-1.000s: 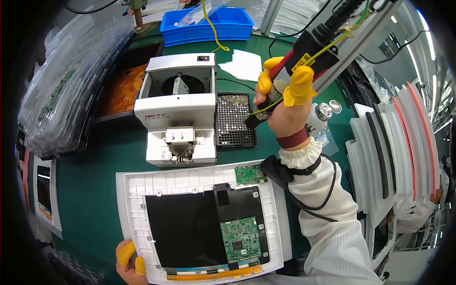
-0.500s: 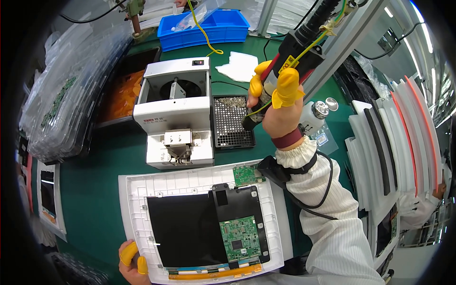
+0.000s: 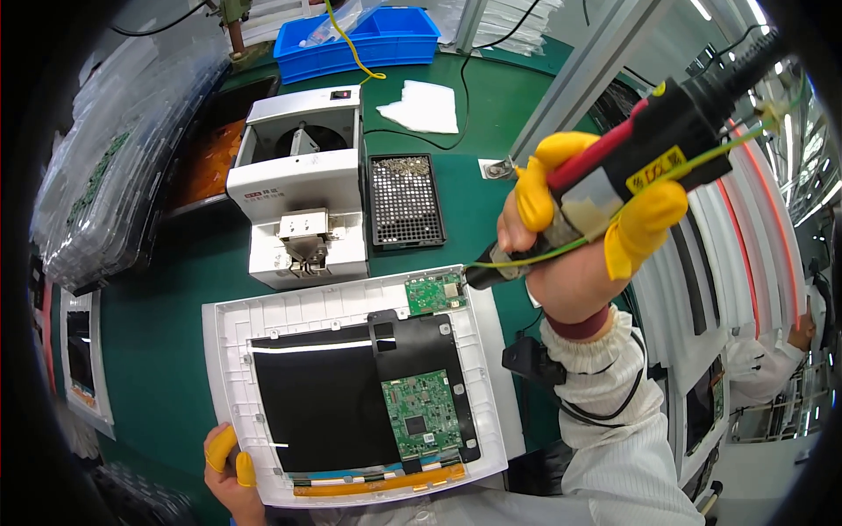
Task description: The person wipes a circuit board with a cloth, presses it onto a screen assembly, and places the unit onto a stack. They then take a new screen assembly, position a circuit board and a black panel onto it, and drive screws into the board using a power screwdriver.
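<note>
My right hand (image 3: 570,263), in yellow finger cots and closed, grips a black and red electric screwdriver (image 3: 693,131) with a yellow-green cord along it. The driver lies tilted, its dark nose beside the far right corner of a white display housing (image 3: 230,351). Near that nose is a small green circuit board (image 3: 430,294). Inside the housing are a black panel (image 3: 320,408), a larger green board (image 3: 421,416) and an orange strip (image 3: 377,484) along the near edge. My left hand (image 3: 235,473), also in yellow finger cots, holds the housing's near left edge.
A white screw feeder (image 3: 303,188) stands beyond the housing, with a black perforated screw tray (image 3: 408,202) at its right. A blue bin (image 3: 355,48) is at the back. Stacked clear trays (image 3: 114,175) rise at left. White and red-edged panels (image 3: 737,237) stand at right.
My right hand has brought the screwdriver from beside the screw tray toward me and right, to the housing's far right corner. My left hand still holds the housing. The whole view has shifted slightly.
</note>
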